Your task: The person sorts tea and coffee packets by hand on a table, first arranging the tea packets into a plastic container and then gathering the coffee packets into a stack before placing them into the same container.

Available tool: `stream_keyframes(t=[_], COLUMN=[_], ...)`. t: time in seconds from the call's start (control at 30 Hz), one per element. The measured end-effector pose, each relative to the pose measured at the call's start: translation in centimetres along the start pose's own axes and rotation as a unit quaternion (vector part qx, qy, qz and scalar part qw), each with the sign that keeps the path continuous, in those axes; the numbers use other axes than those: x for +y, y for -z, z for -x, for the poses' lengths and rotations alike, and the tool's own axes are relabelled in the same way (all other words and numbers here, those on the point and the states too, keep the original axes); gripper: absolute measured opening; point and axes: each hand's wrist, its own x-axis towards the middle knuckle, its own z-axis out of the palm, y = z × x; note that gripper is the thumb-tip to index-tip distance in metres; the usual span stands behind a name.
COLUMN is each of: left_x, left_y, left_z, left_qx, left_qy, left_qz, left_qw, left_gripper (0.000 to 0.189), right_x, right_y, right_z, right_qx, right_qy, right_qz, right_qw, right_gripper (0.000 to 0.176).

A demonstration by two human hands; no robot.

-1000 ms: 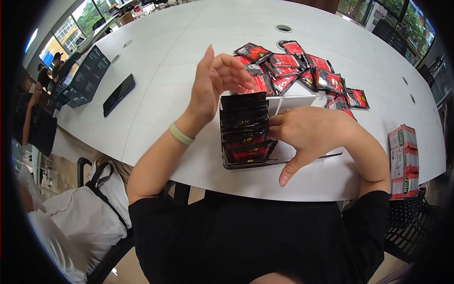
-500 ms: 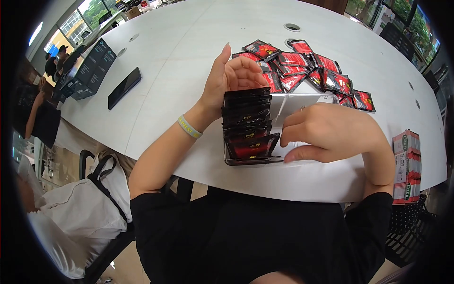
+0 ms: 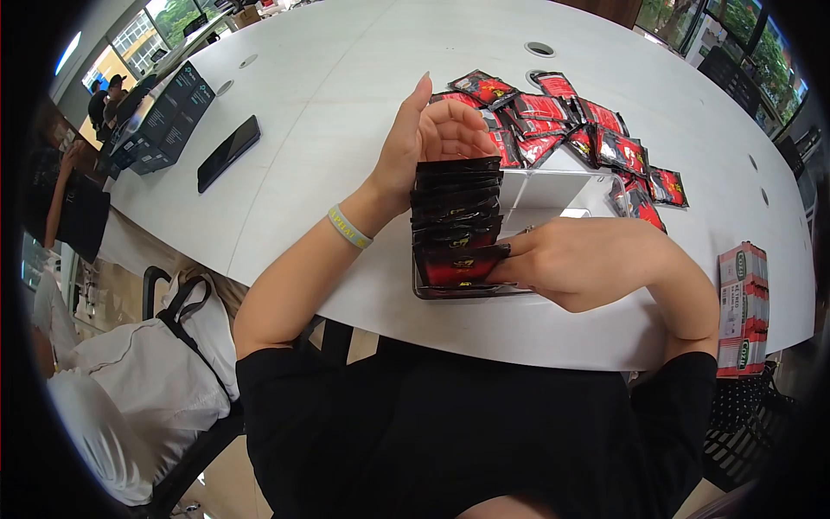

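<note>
Black and red sachets (image 3: 454, 203) stand on edge in a tight row along the left side of a clear plastic box (image 3: 540, 192). My right hand (image 3: 579, 259) reaches into the box, its fingers closed on the right edge of the front sachet (image 3: 458, 266); the fingertips are partly hidden. My left hand (image 3: 445, 130) is held palm inward at the far left corner of the box, with thumb up and fingers loosely curled and apart. Nothing shows in it. Beyond the box lies a loose pile of red and black sachets (image 3: 540, 108).
On the white table (image 3: 346, 112) a dark phone (image 3: 229, 154) and a black box (image 3: 169, 121) are at the left. A stack of red and white packs (image 3: 743, 307) sits at the right edge. A person in white trousers (image 3: 143, 368) sits at my left; others stand farther back.
My right hand has moved left inside the box, and its fingers have closed on the front sachet's edge. My left hand has stayed in place.
</note>
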Motion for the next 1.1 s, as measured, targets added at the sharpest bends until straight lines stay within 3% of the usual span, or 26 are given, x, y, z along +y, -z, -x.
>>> stream_keyframes(t=[0.2,0.4,0.47,0.5,0.57,0.77,0.87,1.1], left_x=[-0.3,0.0,0.0,0.0,0.0,0.0,0.0,-0.1], left_y=[0.0,-0.2,-0.1,-0.1,-0.1,-0.4,-0.3,-0.2], left_z=[0.0,0.1,0.0,0.0,0.0,0.1,0.1,0.1], left_qx=[-0.002,-0.01,-0.01,-0.009,-0.016,-0.003,-0.007,-0.017], left_qy=[0.007,0.008,0.008,0.008,0.007,0.01,0.009,0.011], left_qz=[0.014,-0.003,-0.006,-0.009,-0.008,-0.013,-0.016,-0.011], left_qw=[1.0,1.0,1.0,1.0,1.0,1.0,1.0,1.0], left_gripper=[0.064,0.065,0.065,0.065,0.066,0.066,0.066,0.066], right_x=[-0.4,0.6,-0.3,-0.4,-0.6,-1.0,-0.6,-0.6], right_y=[0.3,1.0,1.8,1.7,1.2,0.7,0.6,0.2], right_z=[0.1,0.8,1.0,0.8,0.4,0.1,-0.1,-0.3], right_qx=[-0.026,0.001,0.114,0.113,0.253,0.252,0.314,0.267], right_qy=[0.004,0.106,0.049,0.049,0.017,-0.015,0.009,-0.029], right_qz=[-0.052,-0.059,-0.098,-0.098,-0.073,0.102,0.063,0.069], right_qw=[0.998,0.993,0.987,0.988,0.964,0.962,0.947,0.961], right_gripper=[0.022,0.02,0.016,0.016,0.011,0.008,0.008,0.009])
